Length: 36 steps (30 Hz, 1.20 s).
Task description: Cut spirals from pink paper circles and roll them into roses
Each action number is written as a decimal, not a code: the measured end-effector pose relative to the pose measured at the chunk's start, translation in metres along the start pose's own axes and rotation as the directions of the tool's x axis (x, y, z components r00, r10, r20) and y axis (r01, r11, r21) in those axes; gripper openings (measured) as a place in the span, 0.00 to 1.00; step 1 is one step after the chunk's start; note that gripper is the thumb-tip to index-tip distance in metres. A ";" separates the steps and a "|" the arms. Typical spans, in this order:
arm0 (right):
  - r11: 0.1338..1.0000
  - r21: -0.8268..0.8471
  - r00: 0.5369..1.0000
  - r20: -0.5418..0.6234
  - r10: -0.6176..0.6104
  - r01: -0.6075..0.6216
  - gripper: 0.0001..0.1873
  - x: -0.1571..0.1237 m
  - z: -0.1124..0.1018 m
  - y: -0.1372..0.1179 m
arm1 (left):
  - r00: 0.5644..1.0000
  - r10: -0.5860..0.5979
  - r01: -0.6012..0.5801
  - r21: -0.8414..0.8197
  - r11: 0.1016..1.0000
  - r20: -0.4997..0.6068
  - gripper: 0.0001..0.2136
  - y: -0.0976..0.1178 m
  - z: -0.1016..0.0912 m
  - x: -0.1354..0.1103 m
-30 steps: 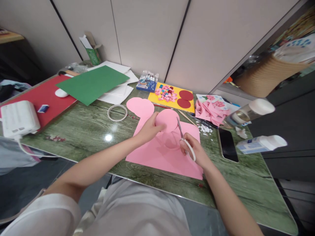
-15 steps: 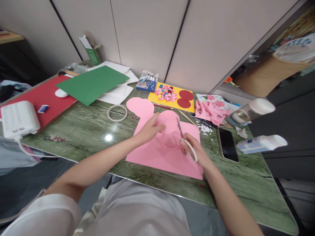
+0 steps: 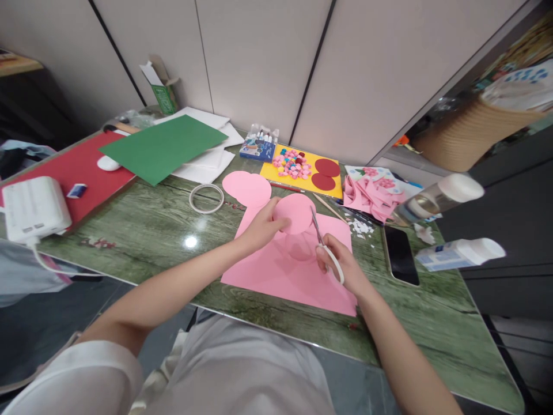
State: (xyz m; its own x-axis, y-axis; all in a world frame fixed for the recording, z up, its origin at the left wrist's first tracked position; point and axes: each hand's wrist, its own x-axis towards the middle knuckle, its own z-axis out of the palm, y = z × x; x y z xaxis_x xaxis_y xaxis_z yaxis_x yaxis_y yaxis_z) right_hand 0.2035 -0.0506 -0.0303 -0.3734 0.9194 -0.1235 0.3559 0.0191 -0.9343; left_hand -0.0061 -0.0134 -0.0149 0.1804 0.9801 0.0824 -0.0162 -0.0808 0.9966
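Note:
My left hand pinches a round pink paper piece, holding it up above a large pink paper sheet that lies on the green table. My right hand grips white-handled scissors, whose blades point up along the right edge of the round piece. Another pink paper circle lies flat just beyond my left hand.
A white ring, a green sheet and a red sheet lie at the left, with a white power bank. A yellow sheet with small cutouts, pink scraps, a black phone and two bottles sit right.
Almost nothing differs. The scissors' handles and my right hand's fingers shifted slightly at the round piece's edge; my left hand keeps its hold.

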 end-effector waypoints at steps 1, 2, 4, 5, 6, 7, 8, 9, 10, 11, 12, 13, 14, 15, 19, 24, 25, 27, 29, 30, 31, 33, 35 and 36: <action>1.000 0.000 1.000 -0.001 0.002 -0.002 0.14 0.000 0.000 0.000 | 1.000 -0.002 0.002 0.000 1.000 -0.002 0.09 0.000 0.000 0.000; 1.000 0.002 1.000 -0.001 0.002 -0.002 0.14 0.000 0.000 0.000 | 1.000 -0.004 0.004 -0.001 1.000 -0.006 0.08 0.000 0.000 0.000; 1.000 0.010 1.000 0.002 0.003 -0.003 0.14 0.000 0.000 0.000 | 1.000 -0.007 0.007 -0.003 1.000 -0.014 0.08 0.001 0.000 0.001; 1.000 0.014 1.000 0.003 0.003 -0.003 0.14 0.000 0.000 0.000 | 1.000 -0.008 0.008 -0.007 1.000 -0.018 0.08 0.001 -0.001 0.001; 1.000 0.017 1.000 0.004 0.003 -0.003 0.14 0.000 0.000 -0.001 | 1.000 -0.009 0.008 -0.015 1.000 -0.021 0.08 0.001 0.000 0.001; 1.000 0.019 1.000 0.004 0.004 -0.004 0.14 0.000 0.000 -0.001 | 1.000 -0.010 0.009 -0.024 1.000 -0.020 0.08 0.001 0.000 0.001; 1.000 0.020 1.000 0.005 0.005 -0.005 0.14 0.000 0.000 -0.001 | 1.000 -0.010 0.010 -0.031 0.999 -0.020 0.08 0.001 0.000 0.001; 1.000 0.022 1.000 0.004 0.006 -0.006 0.14 0.000 0.000 -0.001 | 1.000 -0.010 0.010 -0.037 0.999 -0.020 0.08 0.002 0.000 0.001; 1.000 0.024 1.000 0.003 0.007 -0.007 0.14 0.000 0.000 -0.001 | 1.000 -0.010 0.009 -0.043 0.999 -0.019 0.07 0.002 0.000 0.000; 1.000 0.026 1.000 0.002 0.009 -0.009 0.14 0.000 0.000 -0.001 | 1.000 -0.010 0.009 -0.048 0.999 -0.017 0.07 0.002 0.000 0.000; 1.000 0.027 1.000 0.001 0.010 -0.010 0.14 0.000 0.000 -0.001 | 1.000 -0.011 0.010 -0.051 0.999 -0.014 0.07 0.003 0.001 0.000; 1.000 0.027 1.000 0.000 0.010 -0.010 0.14 0.000 0.000 -0.001 | 1.000 -0.013 0.012 -0.052 0.999 -0.011 0.07 0.003 0.001 -0.001; 1.000 0.026 1.000 0.000 0.009 -0.009 0.14 0.000 0.000 -0.002 | 1.000 -0.016 0.016 -0.049 0.999 -0.009 0.08 0.004 0.001 -0.001; 1.000 0.026 1.000 0.000 0.006 -0.006 0.15 0.000 0.000 -0.002 | 1.000 -0.022 0.022 -0.041 0.999 -0.009 0.08 0.005 0.001 -0.001; 1.000 0.031 1.000 0.001 -0.005 0.005 0.15 0.000 0.000 -0.002 | 0.998 -0.056 0.056 0.011 0.998 -0.014 0.09 0.006 0.001 -0.002; 1.000 0.023 1.000 -0.001 -0.004 0.004 0.14 0.000 0.000 -0.002 | 0.998 -0.063 0.063 0.034 0.997 -0.016 0.09 0.006 0.001 -0.002; 1.000 0.018 1.000 -0.002 -0.003 0.003 0.14 0.000 0.000 -0.002 | 0.998 -0.059 0.060 0.033 0.998 -0.017 0.08 0.006 0.001 -0.002; 1.000 0.009 1.000 -0.006 -0.001 0.001 0.14 -0.001 0.000 -0.002 | 0.999 -0.046 0.046 0.026 0.999 -0.019 0.07 0.006 0.001 -0.002; 1.000 0.004 1.000 -0.012 0.001 0.000 0.15 -0.001 0.000 -0.002 | 0.999 -0.031 0.032 0.017 0.999 -0.020 0.06 0.005 0.001 -0.001; 1.000 0.002 1.000 -0.013 0.002 -0.002 0.15 -0.001 0.000 -0.002 | 1.000 -0.026 0.026 0.011 1.000 -0.018 0.06 0.005 0.001 -0.001; 1.000 0.002 1.000 -0.013 0.003 -0.003 0.15 -0.001 0.000 -0.002 | 1.000 -0.019 0.020 0.006 1.000 -0.016 0.05 0.004 0.001 -0.001; 1.000 0.003 1.000 -0.012 0.006 -0.006 0.15 -0.001 0.000 -0.002 | 1.000 -0.011 0.011 -0.003 1.000 -0.016 0.05 0.004 0.001 0.000; 1.000 0.004 1.000 -0.009 0.008 -0.008 0.15 -0.001 0.000 -0.002 | 1.000 -0.008 0.008 -0.005 1.000 -0.020 0.05 0.004 0.000 0.000; 1.000 0.004 1.000 -0.008 0.008 -0.008 0.15 -0.001 0.000 -0.002 | 1.000 -0.007 0.007 -0.004 1.000 -0.025 0.05 0.004 0.000 0.000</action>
State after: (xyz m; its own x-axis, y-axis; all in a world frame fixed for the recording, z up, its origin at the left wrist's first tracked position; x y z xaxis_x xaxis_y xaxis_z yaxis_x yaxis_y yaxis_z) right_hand 0.2032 -0.0513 -0.0283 -0.3634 0.9228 -0.1279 0.3556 0.0105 -0.9346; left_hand -0.0060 -0.0137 -0.0109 0.1563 0.9849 0.0752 -0.0186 -0.0731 0.9971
